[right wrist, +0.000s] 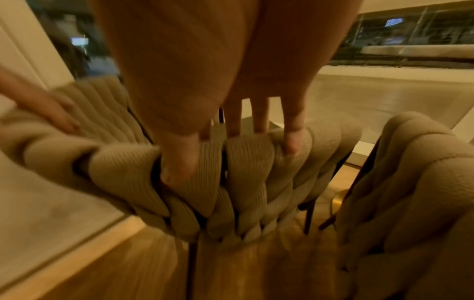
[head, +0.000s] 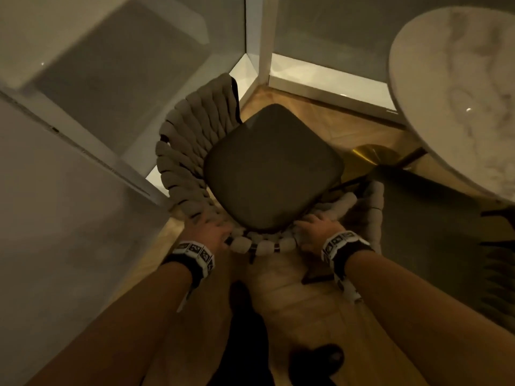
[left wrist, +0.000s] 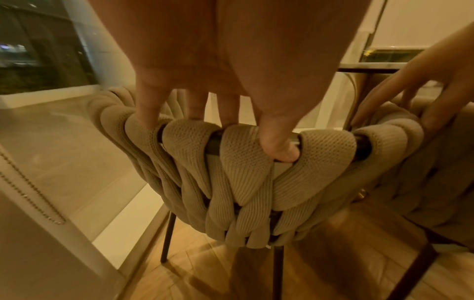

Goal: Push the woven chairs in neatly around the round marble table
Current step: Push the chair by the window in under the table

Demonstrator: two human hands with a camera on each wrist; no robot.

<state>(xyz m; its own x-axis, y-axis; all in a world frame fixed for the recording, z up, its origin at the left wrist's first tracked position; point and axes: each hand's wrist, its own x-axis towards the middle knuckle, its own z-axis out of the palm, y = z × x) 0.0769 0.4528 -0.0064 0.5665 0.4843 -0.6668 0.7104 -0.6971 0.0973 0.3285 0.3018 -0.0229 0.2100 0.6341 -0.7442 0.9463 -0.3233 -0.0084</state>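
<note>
Both hands (head: 211, 232) (head: 317, 229) hooked over chair (head: 273, 168) back — fingers (left wrist: 146, 113) spread, thumbs behind — ready to steer toward table (head: 459, 93).

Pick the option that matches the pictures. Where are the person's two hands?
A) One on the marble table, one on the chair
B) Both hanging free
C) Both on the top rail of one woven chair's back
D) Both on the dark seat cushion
C: the left hand and the right hand each grip the top rail of the same woven chair, fingers curled over it.
</note>
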